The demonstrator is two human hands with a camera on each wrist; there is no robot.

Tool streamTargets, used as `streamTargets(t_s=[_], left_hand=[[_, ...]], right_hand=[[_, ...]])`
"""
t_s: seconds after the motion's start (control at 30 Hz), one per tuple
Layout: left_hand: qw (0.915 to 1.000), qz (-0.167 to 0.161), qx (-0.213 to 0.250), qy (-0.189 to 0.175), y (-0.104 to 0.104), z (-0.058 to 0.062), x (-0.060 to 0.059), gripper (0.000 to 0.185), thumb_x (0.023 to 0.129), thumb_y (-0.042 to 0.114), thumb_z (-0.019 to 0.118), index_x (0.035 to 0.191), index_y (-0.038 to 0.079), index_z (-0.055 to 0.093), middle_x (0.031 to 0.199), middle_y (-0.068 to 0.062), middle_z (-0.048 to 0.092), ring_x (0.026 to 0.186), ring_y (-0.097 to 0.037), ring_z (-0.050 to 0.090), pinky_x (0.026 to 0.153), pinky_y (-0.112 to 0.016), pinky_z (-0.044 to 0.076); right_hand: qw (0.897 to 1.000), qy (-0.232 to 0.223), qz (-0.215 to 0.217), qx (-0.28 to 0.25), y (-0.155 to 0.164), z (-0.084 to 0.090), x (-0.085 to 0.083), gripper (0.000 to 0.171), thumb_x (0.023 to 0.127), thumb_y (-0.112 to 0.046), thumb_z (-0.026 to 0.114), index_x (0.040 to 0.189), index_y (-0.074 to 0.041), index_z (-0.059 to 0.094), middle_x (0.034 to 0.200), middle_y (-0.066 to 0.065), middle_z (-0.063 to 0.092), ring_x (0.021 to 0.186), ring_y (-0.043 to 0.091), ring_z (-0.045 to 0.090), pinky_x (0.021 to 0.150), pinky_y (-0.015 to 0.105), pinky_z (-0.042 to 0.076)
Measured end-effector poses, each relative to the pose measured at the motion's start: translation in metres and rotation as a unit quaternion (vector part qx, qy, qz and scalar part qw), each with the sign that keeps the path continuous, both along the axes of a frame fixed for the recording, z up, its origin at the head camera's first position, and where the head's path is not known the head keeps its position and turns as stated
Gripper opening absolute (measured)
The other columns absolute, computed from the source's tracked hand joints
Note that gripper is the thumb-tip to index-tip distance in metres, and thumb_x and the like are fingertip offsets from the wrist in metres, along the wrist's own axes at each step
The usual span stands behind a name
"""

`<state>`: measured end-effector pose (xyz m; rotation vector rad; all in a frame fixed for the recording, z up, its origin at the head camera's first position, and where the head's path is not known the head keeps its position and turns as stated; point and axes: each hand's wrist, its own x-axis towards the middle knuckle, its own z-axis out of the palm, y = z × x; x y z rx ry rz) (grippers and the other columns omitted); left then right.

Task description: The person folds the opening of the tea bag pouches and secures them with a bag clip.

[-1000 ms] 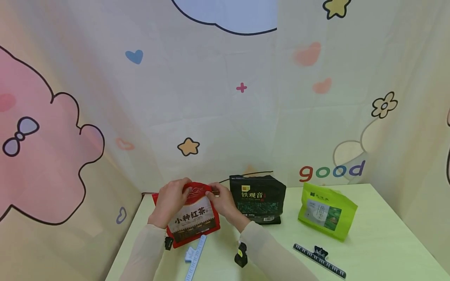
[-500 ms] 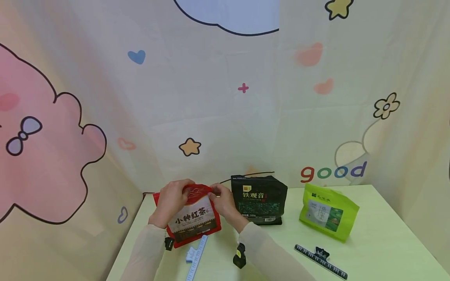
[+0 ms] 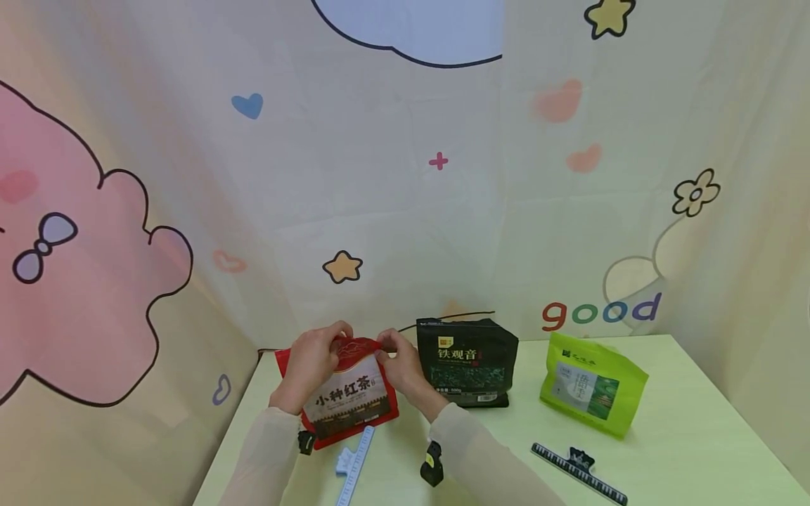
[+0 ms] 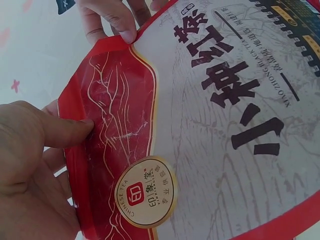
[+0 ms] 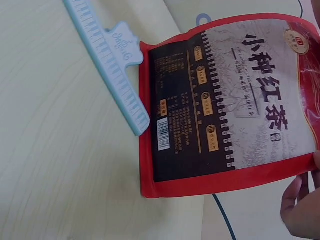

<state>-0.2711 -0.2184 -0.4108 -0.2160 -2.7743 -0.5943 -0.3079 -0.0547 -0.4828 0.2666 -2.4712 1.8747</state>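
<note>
Both hands hold the top edge of a red tea bag [image 3: 350, 393] with a pale label, standing at the table's left. My left hand [image 3: 310, 362] pinches the top toward its left side; in the left wrist view the thumb of that hand [image 4: 35, 150] lies on the red front, fingers behind. My right hand [image 3: 403, 365] pinches the top right corner, thumb in front. A light blue sealing clip [image 3: 354, 467] with a piano-key pattern lies before the bag; in the right wrist view this blue clip [image 5: 112, 65] lies close by the bag's bottom edge.
A black tea bag [image 3: 468, 365] stands just right of my right hand. Farther right stands a green tea bag [image 3: 591, 385], with a black piano-key clip [image 3: 579, 471] lying in front of it. A printed curtain [image 3: 405, 176] hangs behind the table [image 3: 696, 422].
Both hands keep their pinch on the bag's top edge, which has tipped or sunk slightly. The head view has shifted a little; the other bags and clips stay put.
</note>
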Motion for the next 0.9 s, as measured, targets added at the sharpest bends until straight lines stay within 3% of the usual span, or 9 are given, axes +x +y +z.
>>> streamTargets(t_s=[0.43,0.7,0.9], left_hand=[[1.0000,-0.002,0.000,0.005,-0.0001,-0.0026,-0.0005,0.022,0.088,0.005,0.069,0.103,0.022,0.069,0.102,-0.004,0.074,0.089,-0.023,0.062,0.084,-0.043,0.056],[0.9994,-0.007,-0.016,0.030,-0.0001,-0.0035,-0.0002,0.015,0.089,0.008,0.069,0.099,0.020,0.068,0.096,-0.005,0.075,0.082,-0.022,0.063,0.079,-0.039,0.057],[0.9986,-0.011,-0.016,0.049,0.0002,-0.0051,-0.0010,0.017,0.088,0.004,0.069,0.092,0.020,0.068,0.090,-0.003,0.074,0.078,-0.020,0.061,0.076,-0.038,0.055]], right_hand=[[1.000,0.021,0.005,0.001,-0.0005,-0.0033,0.0017,0.014,0.097,-0.007,0.059,0.097,-0.020,0.058,0.103,0.002,0.069,0.094,0.019,0.058,0.086,0.041,0.048],[0.999,0.030,0.014,-0.020,-0.0021,-0.0031,0.0037,0.012,0.093,-0.020,0.068,0.096,-0.017,0.058,0.101,0.003,0.069,0.095,0.018,0.060,0.089,0.041,0.050],[0.999,0.036,0.004,-0.013,-0.0039,-0.0018,0.0035,0.011,0.092,-0.018,0.069,0.094,-0.017,0.058,0.101,0.004,0.070,0.095,0.019,0.060,0.089,0.043,0.050]])
